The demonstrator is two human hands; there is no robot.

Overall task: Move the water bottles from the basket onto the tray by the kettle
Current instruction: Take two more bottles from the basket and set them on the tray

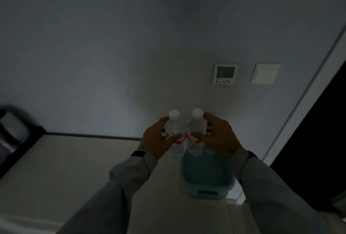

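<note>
Clear white-capped, red-labelled water bottles (184,132) stand upright.

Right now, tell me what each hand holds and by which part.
Left hand grips the left water bottle around its body; right hand grips the right water bottle likewise.

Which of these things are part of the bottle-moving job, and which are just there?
Part of the job:
left hand
right hand
two water bottles
blue basket
kettle

Just there:
thermostat panel
wall switch
</note>
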